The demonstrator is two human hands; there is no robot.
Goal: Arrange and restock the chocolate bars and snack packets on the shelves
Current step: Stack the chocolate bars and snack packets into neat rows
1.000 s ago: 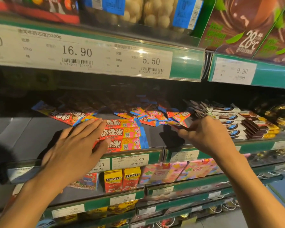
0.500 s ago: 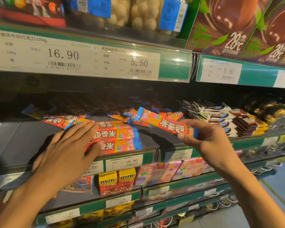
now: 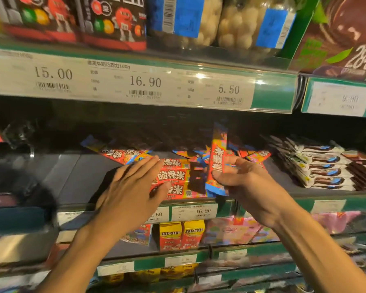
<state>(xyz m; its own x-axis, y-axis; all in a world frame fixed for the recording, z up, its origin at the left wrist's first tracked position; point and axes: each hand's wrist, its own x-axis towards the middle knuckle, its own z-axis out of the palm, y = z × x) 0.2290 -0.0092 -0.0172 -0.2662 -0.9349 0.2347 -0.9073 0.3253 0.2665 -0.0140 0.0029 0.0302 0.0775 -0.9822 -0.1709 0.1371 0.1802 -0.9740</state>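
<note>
A neat stack of red and blue chocolate bars point(image 3: 173, 176) lies at the front of the middle shelf point(image 3: 76, 178). My left hand point(image 3: 131, 187) rests flat on the left part of that stack, fingers straight. My right hand point(image 3: 247, 182) pinches one more red bar point(image 3: 218, 157), held nearly upright just right of the stack. More of the same bars point(image 3: 123, 154) lie scattered further back on the shelf.
White and dark chocolate bars point(image 3: 321, 168) are stacked at the right of the same shelf. Price-tag rails point(image 3: 194, 211) edge each shelf. Yellow M&M boxes point(image 3: 181, 234) and pink packets point(image 3: 230, 229) stand below. Above sit M&M bags point(image 3: 114, 20) and clear tubs point(image 3: 199, 24).
My right hand picked a red bar from the scattered pile, carried it left toward the stack and turned it from lying sideways to nearly upright. The left hand stayed on the stack.
</note>
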